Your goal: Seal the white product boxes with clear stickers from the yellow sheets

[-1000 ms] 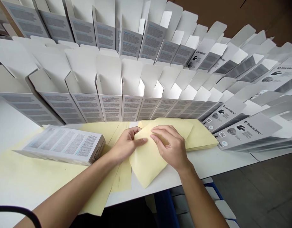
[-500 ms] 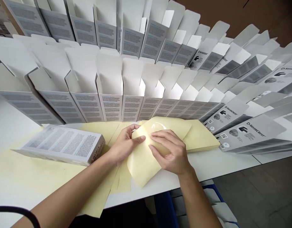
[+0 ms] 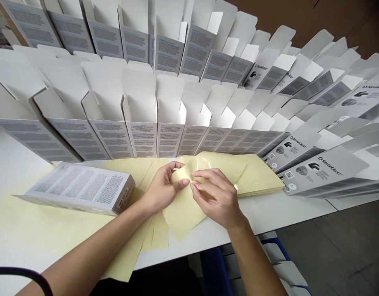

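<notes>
My left hand (image 3: 160,189) and my right hand (image 3: 218,197) meet over a pale yellow sheet (image 3: 180,209), pinching its upper part between their fingertips. The sheet is thin and glossy, and it bows up between my hands. Beneath and around it, more yellow sheets (image 3: 152,234) fan out across the table. A stack of the same sheets (image 3: 260,174) lies just right of my right hand. Left of my left hand, a closed grey-and-white printed carton (image 3: 80,188) lies flat on yellow sheets.
Rows of open-topped white cartons (image 3: 140,131) stand along the far side of the white table (image 3: 269,211). SilverCrest-printed cartons (image 3: 325,170) lie at the right. A black cable (image 3: 16,273) crosses the lower left corner. Blue framing (image 3: 212,273) and a grey floor (image 3: 331,250) show below the table edge.
My fingers have closed in on the sheet, and its upper part has curled and bowed more between them. The view has shifted slightly.
</notes>
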The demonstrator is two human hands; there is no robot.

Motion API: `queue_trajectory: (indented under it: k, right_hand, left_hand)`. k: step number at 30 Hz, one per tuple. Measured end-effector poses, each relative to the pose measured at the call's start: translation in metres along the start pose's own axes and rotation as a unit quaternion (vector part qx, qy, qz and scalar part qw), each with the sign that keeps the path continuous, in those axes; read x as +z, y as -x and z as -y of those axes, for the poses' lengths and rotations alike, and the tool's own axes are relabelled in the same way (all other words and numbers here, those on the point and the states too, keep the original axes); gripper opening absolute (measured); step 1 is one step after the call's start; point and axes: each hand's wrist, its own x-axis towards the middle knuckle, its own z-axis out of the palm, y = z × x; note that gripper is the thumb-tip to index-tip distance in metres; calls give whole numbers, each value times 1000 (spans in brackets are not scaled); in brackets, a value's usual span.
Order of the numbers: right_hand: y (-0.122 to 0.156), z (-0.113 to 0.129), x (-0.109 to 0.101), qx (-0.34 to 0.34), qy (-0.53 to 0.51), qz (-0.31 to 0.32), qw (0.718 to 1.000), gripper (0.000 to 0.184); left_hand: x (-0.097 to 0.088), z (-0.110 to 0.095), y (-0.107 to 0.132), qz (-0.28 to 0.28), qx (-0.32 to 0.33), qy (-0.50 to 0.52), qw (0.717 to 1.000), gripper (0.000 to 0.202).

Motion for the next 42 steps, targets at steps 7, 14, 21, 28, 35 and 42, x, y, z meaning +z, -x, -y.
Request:
queue_trajectory:
  k: [7, 14, 21, 28, 35, 42]
  right_hand:
    - [0, -1, -1, -20, 32, -19, 999, 18]
    - [2, 0, 1, 5, 10, -2, 1000, 14]
    - [0, 0, 0, 4, -11, 14, 1000, 16]
    - [0, -2, 1, 8, -12, 16, 1000, 17]
    - [1, -3, -1, 40, -15, 5, 999, 18]
    - [0, -1, -1, 3, 12, 24, 1000, 15]
  left_hand:
    - [-2, 6, -1, -12, 67, -102, 993, 35]
    - [-4, 5, -1, -43, 100, -143, 984, 36]
    - [-3, 6, 1, -60, 102, -209, 971, 43]
    - [-5, 9, 0, -47, 117, -211, 969, 47]
    - [-4, 9, 0, -38, 110, -190, 975, 47]
    - [-3, 6, 1, -43, 112, -201, 972, 46]
